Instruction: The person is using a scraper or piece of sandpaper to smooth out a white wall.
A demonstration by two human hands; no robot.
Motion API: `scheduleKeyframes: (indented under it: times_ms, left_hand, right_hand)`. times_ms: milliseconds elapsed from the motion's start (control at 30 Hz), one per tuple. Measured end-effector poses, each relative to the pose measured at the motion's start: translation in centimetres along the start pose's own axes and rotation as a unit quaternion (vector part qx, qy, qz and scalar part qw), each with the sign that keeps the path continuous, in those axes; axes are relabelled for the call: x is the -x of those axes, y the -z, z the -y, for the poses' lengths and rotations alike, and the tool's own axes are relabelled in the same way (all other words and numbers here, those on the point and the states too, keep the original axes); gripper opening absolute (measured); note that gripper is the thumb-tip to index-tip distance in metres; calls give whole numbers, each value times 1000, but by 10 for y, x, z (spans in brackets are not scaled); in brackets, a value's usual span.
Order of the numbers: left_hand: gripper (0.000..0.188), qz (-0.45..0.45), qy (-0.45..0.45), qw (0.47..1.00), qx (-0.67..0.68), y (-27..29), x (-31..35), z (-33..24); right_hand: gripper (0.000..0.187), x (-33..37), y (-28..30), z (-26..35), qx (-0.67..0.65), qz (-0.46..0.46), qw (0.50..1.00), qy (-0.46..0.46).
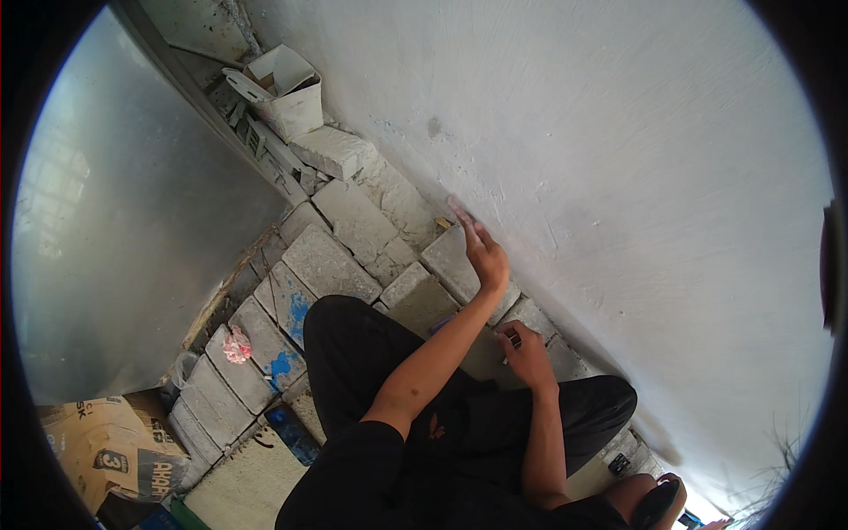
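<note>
My left hand reaches forward to the foot of the pale grey plastered wall. Its fingers are stretched out, with whitish tips at the wall's surface, and I see nothing held in it. Closer to me, my right hand is held low between my knees, above the paving blocks. Its fingers are curled in around something small, partly hidden, that I cannot make out. Grey paving blocks lie under and ahead of me, some with blue paint smears.
A dirty white square bucket stands at the far left beside rubble. A metal sheet rises along the left. Nearby are crumpled pink-white plastic, a dark phone-like slab and a cardboard box. Part of another person shows lower right.
</note>
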State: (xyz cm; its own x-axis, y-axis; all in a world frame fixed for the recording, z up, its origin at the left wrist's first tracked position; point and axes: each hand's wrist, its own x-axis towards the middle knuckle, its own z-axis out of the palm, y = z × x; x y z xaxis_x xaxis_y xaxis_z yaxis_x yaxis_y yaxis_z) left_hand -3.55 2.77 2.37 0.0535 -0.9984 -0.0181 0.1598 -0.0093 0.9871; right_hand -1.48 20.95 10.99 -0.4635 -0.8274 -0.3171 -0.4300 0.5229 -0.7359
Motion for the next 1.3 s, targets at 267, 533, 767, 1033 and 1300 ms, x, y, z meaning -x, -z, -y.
scheduleKeyframes:
  times_ms: [267, 533, 767, 1033, 1300]
  left_hand:
    - [57, 19, 44, 999, 23, 2, 6, -11]
    - [55, 1, -89, 996, -23, -4, 13, -8]
    - [54, 17, 53, 998, -10, 7, 5, 5]
    - [53, 45, -104, 993, -39, 0, 15, -9]
    - [55, 41, 29, 999, 3, 8, 2, -1]
  right_hand:
    - [14, -1, -1, -9, 9, -17, 999, 41]
    - [14, -2, -1, -8, 6, 2, 1000, 8]
    - [14, 0, -2, -7, 7, 7, 1000, -1]
    - [14, -1, 0, -3, 2, 9, 1000, 1]
    - [14, 0, -3, -6, 5, 15, 1000, -6]
